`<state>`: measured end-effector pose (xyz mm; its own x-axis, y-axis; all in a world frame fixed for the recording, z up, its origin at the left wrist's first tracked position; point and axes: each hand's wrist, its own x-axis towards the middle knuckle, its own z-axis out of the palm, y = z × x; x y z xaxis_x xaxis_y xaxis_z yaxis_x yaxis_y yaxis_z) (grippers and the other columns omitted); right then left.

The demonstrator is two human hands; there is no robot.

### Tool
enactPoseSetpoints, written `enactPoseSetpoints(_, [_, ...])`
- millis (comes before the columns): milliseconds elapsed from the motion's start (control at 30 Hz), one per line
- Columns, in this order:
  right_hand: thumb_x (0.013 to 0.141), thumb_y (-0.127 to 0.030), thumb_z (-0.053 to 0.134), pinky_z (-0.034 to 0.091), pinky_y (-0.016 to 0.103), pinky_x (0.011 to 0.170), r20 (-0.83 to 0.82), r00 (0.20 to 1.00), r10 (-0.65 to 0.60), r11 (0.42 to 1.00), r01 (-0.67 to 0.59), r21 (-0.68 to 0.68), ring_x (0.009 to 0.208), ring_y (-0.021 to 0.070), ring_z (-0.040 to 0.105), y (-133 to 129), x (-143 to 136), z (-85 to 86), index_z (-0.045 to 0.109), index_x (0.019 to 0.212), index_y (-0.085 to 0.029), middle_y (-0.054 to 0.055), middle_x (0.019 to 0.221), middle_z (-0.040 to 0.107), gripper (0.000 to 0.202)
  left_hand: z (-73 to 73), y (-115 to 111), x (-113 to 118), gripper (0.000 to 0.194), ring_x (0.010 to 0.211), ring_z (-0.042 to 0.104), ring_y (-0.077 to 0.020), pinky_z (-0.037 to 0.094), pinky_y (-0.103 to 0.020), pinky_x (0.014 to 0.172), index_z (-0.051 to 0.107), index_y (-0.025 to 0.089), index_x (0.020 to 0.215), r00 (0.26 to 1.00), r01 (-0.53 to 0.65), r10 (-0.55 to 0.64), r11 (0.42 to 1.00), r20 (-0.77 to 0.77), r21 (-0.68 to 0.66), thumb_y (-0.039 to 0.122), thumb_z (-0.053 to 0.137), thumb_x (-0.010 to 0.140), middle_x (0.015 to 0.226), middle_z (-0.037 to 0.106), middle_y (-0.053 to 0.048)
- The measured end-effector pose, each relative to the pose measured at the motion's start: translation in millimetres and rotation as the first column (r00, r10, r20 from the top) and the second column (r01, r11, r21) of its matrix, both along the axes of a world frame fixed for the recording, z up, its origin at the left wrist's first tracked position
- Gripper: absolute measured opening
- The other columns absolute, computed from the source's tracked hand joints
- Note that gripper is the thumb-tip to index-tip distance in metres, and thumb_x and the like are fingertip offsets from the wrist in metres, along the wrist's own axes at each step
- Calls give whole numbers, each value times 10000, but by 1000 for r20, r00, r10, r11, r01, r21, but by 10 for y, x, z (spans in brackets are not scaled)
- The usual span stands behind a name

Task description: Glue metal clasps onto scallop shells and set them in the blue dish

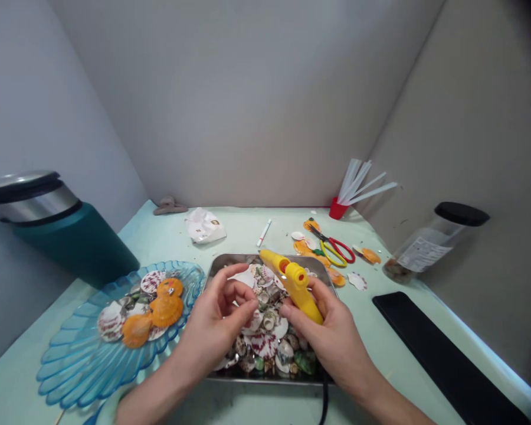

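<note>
My right hand (330,324) is wrapped round the handle of a yellow hot glue gun (297,283), its nozzle tilted up and to the left. Level with it, my left hand (223,307) has curled fingers, with the thumb close to the fingertips; anything small between them is hidden. Both hands are above a metal tray (216,262) full of mixed seashells (265,342), some striped, some spiral, some green. A black cord (325,401) runs down below the right hand. Left of the tray, a blue shell-shaped glass dish (75,351) holds orange scallop shells (166,310) and striped white ones.
A teal bottle (84,242) stands at left. Behind the tray lie crumpled white plastic (206,225) and a marker (264,233). Scissors (336,251) rest among orange shells. A red cup (337,209) of glue sticks, a clear jar (429,245) and a black slab (442,348) are right.
</note>
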<state>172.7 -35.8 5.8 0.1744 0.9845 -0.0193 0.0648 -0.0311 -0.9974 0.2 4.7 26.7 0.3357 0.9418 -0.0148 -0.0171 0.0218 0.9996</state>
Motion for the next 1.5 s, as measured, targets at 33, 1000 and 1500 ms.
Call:
enactPoseSetpoints(33, [773, -287, 676, 427, 234, 567, -1, 1000, -7, 1000, 7, -7, 630, 136, 539, 7, 6, -1, 543, 1043, -227, -33, 763, 613, 307, -2, 6, -4, 465, 585, 518, -87, 415, -210, 535, 408, 194, 1187, 1000, 24, -24, 999, -10, -28, 224, 639, 784, 733, 585, 42])
enactPoseSetpoints(1000, [686, -459, 706, 283, 191, 374, 58, 995, 77, 957, -57, -285, 368, 65, 349, -54, 171, -15, 572, 729, -163, -87, 399, 422, 327, -270, 145, -163, 414, 694, 621, -135, 504, -265, 647, 403, 236, 1236, 887, -214, 339, 904, -315, 370, 188, 534, 846, 775, 642, 27])
enactPoseSetpoints(1500, [777, -386, 619, 442, 227, 423, 316, 920, 231, 967, -182, -177, 537, 156, 553, -81, 247, -119, 671, 917, -124, 59, 727, 648, 301, -344, 105, -210, 529, 764, 689, -118, 519, -221, 762, 392, 214, 1319, 716, 7, 586, 538, -379, 843, 62, 561, 841, 841, 726, 14])
